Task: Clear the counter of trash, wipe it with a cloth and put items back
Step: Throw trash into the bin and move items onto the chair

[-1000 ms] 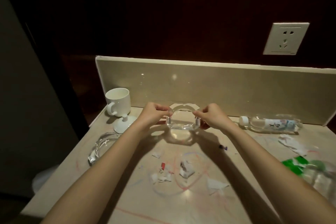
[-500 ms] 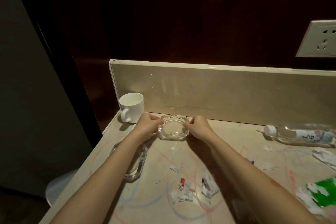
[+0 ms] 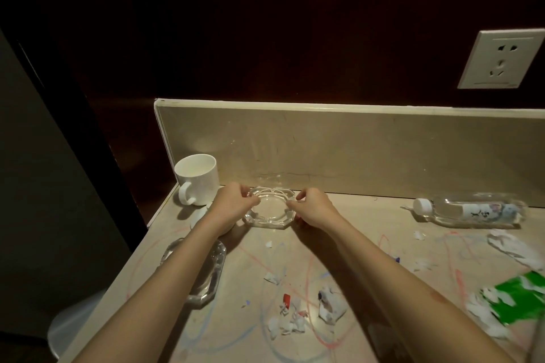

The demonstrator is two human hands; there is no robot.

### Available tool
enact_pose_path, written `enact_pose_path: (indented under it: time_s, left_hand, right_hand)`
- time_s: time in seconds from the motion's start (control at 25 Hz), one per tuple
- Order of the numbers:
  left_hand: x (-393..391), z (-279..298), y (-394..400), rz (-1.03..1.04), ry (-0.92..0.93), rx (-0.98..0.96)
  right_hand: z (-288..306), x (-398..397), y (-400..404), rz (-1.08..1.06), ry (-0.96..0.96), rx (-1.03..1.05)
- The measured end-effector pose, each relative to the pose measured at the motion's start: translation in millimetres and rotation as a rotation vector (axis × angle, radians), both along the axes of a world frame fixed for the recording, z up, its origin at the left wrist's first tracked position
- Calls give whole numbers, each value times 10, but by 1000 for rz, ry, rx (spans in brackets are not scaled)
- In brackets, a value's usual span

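Ashtray (image 3: 269, 211) now set down at counter's (image 3: 368, 244) back edge, beside mug (image 3: 198, 178); a second ago it was held lifted. Rim pinched on both sides: left hand (image 3: 233, 206), right hand (image 3: 315, 209), fingers curled on glass. Centre of counter judged freed for wiping. Scraps (image 3: 289, 318), bottle (image 3: 469, 212), second ashtray (image 3: 206, 274) left uncleared.

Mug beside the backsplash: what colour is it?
Plain white mug, no pattern visible, in the head view.
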State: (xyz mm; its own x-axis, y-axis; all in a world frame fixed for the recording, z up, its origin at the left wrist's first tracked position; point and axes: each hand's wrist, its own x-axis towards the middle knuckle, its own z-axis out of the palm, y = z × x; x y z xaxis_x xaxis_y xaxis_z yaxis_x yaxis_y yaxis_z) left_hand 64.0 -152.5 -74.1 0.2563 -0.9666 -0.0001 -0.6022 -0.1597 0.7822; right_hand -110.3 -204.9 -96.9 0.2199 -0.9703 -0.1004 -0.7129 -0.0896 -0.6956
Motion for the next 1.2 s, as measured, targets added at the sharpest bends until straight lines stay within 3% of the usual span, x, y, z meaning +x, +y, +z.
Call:
enact_pose_path:
  time_s: [0.16, 0.32, 0.44, 0.76, 0.96, 1.2]
  left_hand:
    - [-171, 181, -32, -116, -230, -27]
    - [-635, 284, -50, -326, -447, -35]
    - [-1041, 296, -65, -475, -475, -78]
    - [-2222, 210, -73, -725, -576, -107]
    - [-2671, 210, -101, -698, -614, -126]
    - [-2695, 141, 47, -594, -596, -75]
  right_hand:
    - [172, -303, 113, 117, 90, -5]
    - [380, -788, 283, 165, 309, -76]
    - [440, -1246, 409, 90, 413, -68]
    - [517, -2637, 735, -111, 433, -63]
    - [543, -3265, 353, -152, 464, -200]
    - [403, -3220, -137, 104, 613, -268]
